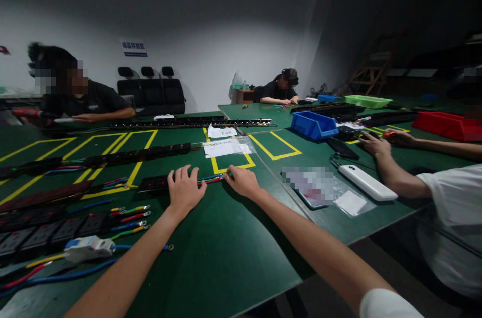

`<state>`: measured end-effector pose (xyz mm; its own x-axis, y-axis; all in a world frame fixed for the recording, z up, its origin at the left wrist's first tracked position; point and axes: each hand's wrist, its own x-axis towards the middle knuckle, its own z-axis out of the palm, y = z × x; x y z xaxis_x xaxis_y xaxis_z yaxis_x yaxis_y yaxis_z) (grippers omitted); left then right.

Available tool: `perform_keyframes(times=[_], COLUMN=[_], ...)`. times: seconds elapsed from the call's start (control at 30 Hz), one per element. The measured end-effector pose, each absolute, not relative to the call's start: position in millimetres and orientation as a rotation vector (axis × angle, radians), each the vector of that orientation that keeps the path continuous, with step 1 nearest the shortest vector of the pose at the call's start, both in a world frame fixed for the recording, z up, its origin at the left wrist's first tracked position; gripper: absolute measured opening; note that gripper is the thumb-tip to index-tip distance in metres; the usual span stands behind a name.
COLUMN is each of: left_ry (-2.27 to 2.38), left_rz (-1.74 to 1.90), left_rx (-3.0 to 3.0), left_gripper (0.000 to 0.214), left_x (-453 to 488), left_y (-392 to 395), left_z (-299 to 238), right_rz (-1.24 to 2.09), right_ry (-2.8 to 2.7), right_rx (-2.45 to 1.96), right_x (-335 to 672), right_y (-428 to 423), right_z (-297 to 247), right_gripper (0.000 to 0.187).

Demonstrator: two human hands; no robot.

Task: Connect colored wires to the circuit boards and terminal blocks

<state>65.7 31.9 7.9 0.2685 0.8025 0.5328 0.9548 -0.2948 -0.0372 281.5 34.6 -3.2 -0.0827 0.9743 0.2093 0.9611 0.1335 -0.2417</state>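
My left hand (184, 188) lies on the green table (233, 248), fingers spread flat, its fingertips over the right end of a black socket strip (152, 183). My right hand (243, 181) rests just to the right with fingers curled, pinching the ends of a bundle of red, blue and yellow wires (211, 178) that runs out of the strip. What exactly sits between the fingertips is too small to see.
More black socket strips (139, 153) and loose coloured wires (130, 217) lie at left, with a white breaker (88, 247). Plastic bags with paper labels (226, 147) lie beyond. A white device (367, 182) and blue bin (314, 125) sit right. Three other people work around the tables.
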Motion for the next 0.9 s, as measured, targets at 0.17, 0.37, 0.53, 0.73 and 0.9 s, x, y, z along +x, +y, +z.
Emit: perform_keyframes(times=[0.17,0.37,0.53,0.73,0.9], left_ry=[-1.63,-1.606,-1.616,-1.572,-1.528], left_rz=[-0.618,-0.614,-0.598,-0.625,-0.7], left_rx=[-2.191,-2.212,-2.227,-2.287,-2.353], left_gripper=[0.046,0.048,0.055,0.052,0.048], left_x=[64.6,63.7,61.9,61.0,61.2], left_y=[35.2,36.0,39.0,40.5,39.6], left_z=[2.4,1.1,1.0,-1.2,0.7], right_rz=[0.061,0.084,0.073,0.054,0.092], right_ry=[-2.125,-2.201,-2.19,-2.162,-2.147], right_rx=[-1.84,-1.79,-1.796,-1.828,-1.868], right_x=[281.7,281.3,281.9,280.9,278.9], right_y=[33.5,31.7,32.9,33.7,32.7], right_z=[-0.8,1.3,-0.7,-1.0,1.9], right_gripper=[0.038,0.037,0.035,0.033,0.035])
